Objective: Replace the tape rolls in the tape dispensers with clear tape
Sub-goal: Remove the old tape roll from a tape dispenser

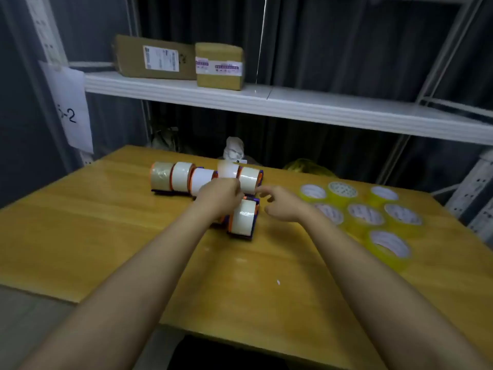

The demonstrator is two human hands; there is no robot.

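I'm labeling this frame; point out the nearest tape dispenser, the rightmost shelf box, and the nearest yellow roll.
nearest tape dispenser (243, 219): head view, roll's face.
rightmost shelf box (219, 65): head view, front face.
nearest yellow roll (390, 248): head view, rim.

Both hands (250, 201) reach forward, fingers loosely curled.

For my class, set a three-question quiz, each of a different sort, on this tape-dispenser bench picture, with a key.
1. True or false: the yellow tape rolls lie flat on the wooden table, on the person's right side.
2. Multiple choice: how many cardboard parcels sit on the white shelf? A) none B) two C) five
3. Fill in: the left hand is at the row of tape dispensers, while the right hand, fingers loosely spread, holds ____.

Key: 1 true; 2 B; 3 nothing.
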